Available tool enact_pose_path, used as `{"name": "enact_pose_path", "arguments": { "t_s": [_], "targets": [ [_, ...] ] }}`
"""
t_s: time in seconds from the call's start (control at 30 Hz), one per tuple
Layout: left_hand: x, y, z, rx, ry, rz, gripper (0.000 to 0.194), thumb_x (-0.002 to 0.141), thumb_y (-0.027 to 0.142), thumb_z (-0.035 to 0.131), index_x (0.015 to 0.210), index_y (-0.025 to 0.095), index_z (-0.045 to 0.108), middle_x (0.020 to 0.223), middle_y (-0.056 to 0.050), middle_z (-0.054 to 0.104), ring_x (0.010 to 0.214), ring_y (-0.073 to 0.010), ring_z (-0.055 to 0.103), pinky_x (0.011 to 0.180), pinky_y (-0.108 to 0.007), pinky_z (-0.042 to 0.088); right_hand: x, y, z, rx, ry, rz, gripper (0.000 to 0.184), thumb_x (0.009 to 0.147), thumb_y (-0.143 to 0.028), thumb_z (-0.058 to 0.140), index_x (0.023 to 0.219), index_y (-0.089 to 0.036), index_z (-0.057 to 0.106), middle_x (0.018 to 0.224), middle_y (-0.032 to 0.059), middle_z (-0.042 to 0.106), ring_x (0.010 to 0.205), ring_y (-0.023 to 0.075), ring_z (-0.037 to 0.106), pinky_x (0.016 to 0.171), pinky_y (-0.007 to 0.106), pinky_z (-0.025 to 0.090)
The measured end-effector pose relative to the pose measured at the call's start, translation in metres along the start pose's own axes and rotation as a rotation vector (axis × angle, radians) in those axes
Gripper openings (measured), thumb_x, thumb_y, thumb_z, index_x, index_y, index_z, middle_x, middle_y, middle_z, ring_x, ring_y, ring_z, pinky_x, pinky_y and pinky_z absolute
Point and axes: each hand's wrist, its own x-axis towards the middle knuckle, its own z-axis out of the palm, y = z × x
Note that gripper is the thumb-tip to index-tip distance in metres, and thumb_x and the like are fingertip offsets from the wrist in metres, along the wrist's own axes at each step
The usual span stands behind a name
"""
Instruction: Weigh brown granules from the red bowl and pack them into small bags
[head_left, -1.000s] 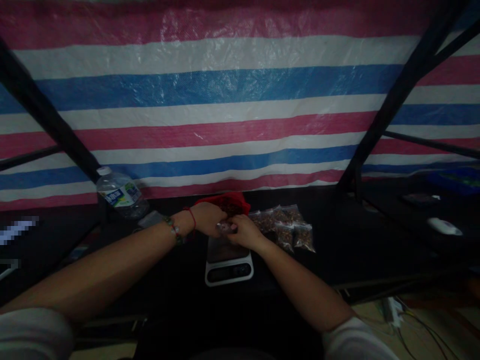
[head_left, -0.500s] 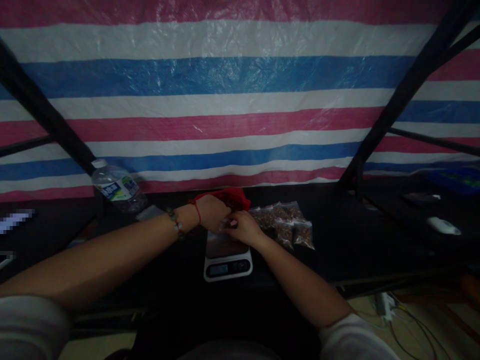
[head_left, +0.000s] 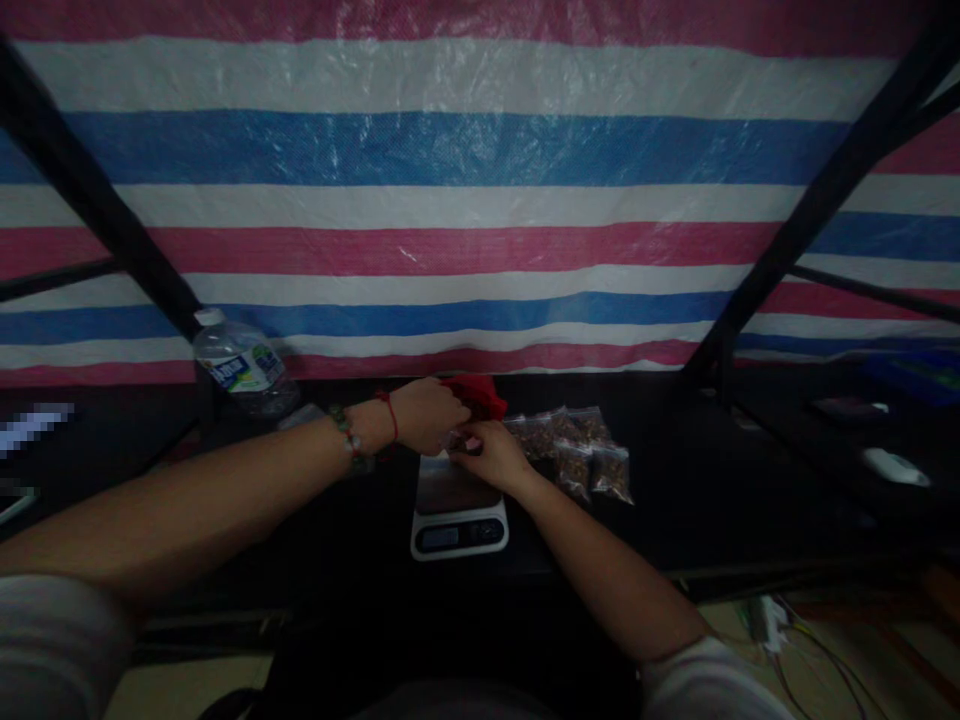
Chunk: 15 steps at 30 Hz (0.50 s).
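Small clear bag (head_left: 456, 440), contents dark and indistinct, held between both hands above the scale's (head_left: 458, 510) far edge.

There is only one view, from a camera on the person's head. It looks forward and down along both forearms to the desk (head_left: 675, 470), at arm's length, and a striped tarp (head_left: 480, 200) fills the upper half behind the grip.

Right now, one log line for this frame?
left hand + right hand: together on small clear packet above white digital scale | red bag behind | filled clear packets right | grip unclear
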Motion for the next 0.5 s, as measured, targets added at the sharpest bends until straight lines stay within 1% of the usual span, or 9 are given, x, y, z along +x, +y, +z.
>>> {"name": "enact_pose_path", "arguments": {
  "t_s": [0.07,0.13,0.2,0.27,0.3,0.33,0.4,0.43,0.5],
  "targets": [
    [-0.003,-0.005,-0.007,0.092,-0.138,0.143,0.013,0.073,0.032,0.06,0.074,0.02,0.064,0.074,-0.007,0.068,0.076,-0.0234,0.063,0.074,-0.035,0.044,0.0,0.002,0.0,0.008,0.019,0.016,0.022,0.075,-0.027,0.069,0.095,-0.018,0.071,0.093,0.0065,0.072,0.086,0.0191,0.064,0.078,0.027,0.044],
    [-0.009,-0.012,-0.012,0.027,-0.119,0.149,0.013,0.073,0.032,0.061,0.078,0.021,0.065,0.076,-0.006,0.068,0.076,-0.023,0.063,0.075,-0.034,0.044,0.0,0.005,0.0,0.012,0.032,0.038,0.023,0.076,-0.027,0.069,0.098,-0.018,0.07,0.095,0.0064,0.071,0.087,0.0192,0.064,0.079,0.028,0.044],
    [-0.016,-0.022,-0.01,-0.155,-0.041,0.1,0.021,0.072,0.036,0.064,0.087,0.022,0.066,0.084,-0.005,0.069,0.08,-0.0217,0.063,0.076,-0.032,0.044,-0.001,0.008,0.002,0.014,0.045,0.053,0.025,0.077,-0.029,0.068,0.1,-0.019,0.07,0.095,0.0059,0.071,0.088,0.0192,0.063,0.08,0.028,0.044],
    [-0.025,-0.034,0.003,-0.457,0.096,0.016,0.036,0.072,0.042,0.066,0.102,0.022,0.063,0.095,-0.004,0.068,0.085,-0.0206,0.061,0.076,-0.03,0.045,-0.003,0.008,0.005,0.011,0.033,0.043,0.03,0.076,-0.031,0.07,0.103,-0.02,0.069,0.096,0.0058,0.071,0.09,0.0197,0.062,0.082,0.03,0.044],
    [-0.03,-0.039,0.013,-0.645,0.202,-0.05,0.045,0.072,0.044,0.066,0.11,0.02,0.06,0.099,-0.005,0.067,0.086,-0.0203,0.061,0.076,-0.03,0.046,-0.004,0.008,0.006,0.006,0.019,0.033,0.032,0.075,-0.032,0.071,0.104,-0.02,0.069,0.097,0.0058,0.071,0.092,0.0202,0.061,0.083,0.031,0.044],
    [-0.034,-0.044,0.025,-0.853,0.332,-0.124,0.05,0.073,0.045,0.066,0.114,0.018,0.058,0.099,-0.006,0.066,0.085,-0.0195,0.06,0.075,-0.029,0.046,-0.005,0.008,0.008,0.0,0.004,0.021,0.034,0.074,-0.032,0.072,0.105,-0.02,0.069,0.097,0.0059,0.071,0.094,0.0209,0.06,0.085,0.032,0.044],
    [-0.041,-0.052,0.05,-1.301,0.574,-0.233,0.049,0.079,0.05,0.057,0.114,0.016,0.057,0.09,-0.006,0.065,0.078,-0.0168,0.059,0.069,-0.027,0.046,-0.007,0.008,0.009,-0.004,-0.012,-0.009,0.04,0.071,-0.033,0.075,0.108,-0.02,0.068,0.101,0.0069,0.07,0.099,0.0225,0.058,0.089,0.034,0.044],
    [-0.044,-0.055,0.062,-1.473,0.641,-0.265,0.049,0.08,0.051,0.054,0.113,0.015,0.057,0.087,-0.006,0.064,0.074,-0.0156,0.058,0.065,-0.026,0.046,-0.007,0.008,0.009,0.005,-0.012,-0.027,0.045,0.069,-0.033,0.076,0.111,-0.02,0.067,0.105,0.0078,0.069,0.102,0.0233,0.057,0.091,0.036,0.043],
    [-0.048,-0.061,0.08,-1.636,0.724,-0.303,0.049,0.08,0.053,0.052,0.112,0.014,0.058,0.082,-0.005,0.063,0.067,-0.0134,0.057,0.061,-0.025,0.045,-0.006,0.011,0.005,0.048,0.012,-0.059,0.053,0.071,-0.034,0.075,0.12,-0.02,0.062,0.116,0.0096,0.065,0.11,0.0238,0.055,0.096,0.039,0.041]
  ]
}}
